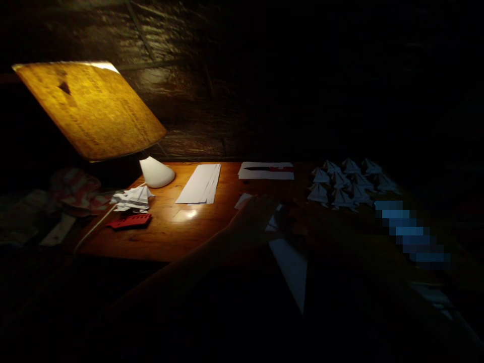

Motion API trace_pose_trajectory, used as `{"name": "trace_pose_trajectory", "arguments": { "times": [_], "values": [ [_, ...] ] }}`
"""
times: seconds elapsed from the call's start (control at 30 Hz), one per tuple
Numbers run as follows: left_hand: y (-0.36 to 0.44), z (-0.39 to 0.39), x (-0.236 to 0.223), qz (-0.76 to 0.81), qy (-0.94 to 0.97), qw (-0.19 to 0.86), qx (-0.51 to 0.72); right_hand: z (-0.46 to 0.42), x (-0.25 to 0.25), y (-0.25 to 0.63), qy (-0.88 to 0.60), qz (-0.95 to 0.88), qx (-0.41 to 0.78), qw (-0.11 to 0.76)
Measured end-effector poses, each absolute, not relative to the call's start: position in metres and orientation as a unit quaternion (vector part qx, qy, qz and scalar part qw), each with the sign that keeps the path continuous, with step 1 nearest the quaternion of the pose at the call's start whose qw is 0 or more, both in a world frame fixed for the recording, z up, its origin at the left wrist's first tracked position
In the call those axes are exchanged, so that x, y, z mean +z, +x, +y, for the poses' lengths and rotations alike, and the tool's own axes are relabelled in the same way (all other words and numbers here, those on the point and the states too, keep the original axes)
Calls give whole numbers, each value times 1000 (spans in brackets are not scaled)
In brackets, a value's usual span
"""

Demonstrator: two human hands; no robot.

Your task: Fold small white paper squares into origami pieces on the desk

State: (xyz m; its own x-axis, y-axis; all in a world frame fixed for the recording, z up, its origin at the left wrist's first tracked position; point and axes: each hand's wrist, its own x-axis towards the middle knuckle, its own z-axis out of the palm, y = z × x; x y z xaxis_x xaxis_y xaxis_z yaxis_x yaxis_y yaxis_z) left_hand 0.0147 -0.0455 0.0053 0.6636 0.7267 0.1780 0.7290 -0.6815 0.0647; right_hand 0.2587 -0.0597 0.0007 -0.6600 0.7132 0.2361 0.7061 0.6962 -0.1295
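Observation:
My left hand reaches in from the lower left over the front of the wooden desk, its fingers closed around a partly folded piece of white paper. One long pointed end of the paper hangs down past the desk's edge, and smaller white parts show beside the fingers. In deep shadow just right of it, my right hand is barely visible, close to the same paper; its fingers cannot be made out.
A tilted lamp lights the desk from the left. Behind my hands lie white paper strips and a knife on more paper. Several folded paper shapes stand at right. Folded paper and a red object lie left.

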Motion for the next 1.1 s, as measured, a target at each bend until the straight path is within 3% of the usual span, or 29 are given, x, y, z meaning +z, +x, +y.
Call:
{"name": "trace_pose_trajectory", "arguments": {
  "times": [0.1,0.53,1.1],
  "values": [
    [24,-50,9,-439,-892,12,-104,-54,13,253,-387,-917,14,98],
    [31,-72,0,-476,-873,26,-106,-78,-19,247,-390,-908,-40,150],
    [30,-71,0,-465,-879,40,-97,-80,-4,246,-407,-896,3,176]
  ]
}}
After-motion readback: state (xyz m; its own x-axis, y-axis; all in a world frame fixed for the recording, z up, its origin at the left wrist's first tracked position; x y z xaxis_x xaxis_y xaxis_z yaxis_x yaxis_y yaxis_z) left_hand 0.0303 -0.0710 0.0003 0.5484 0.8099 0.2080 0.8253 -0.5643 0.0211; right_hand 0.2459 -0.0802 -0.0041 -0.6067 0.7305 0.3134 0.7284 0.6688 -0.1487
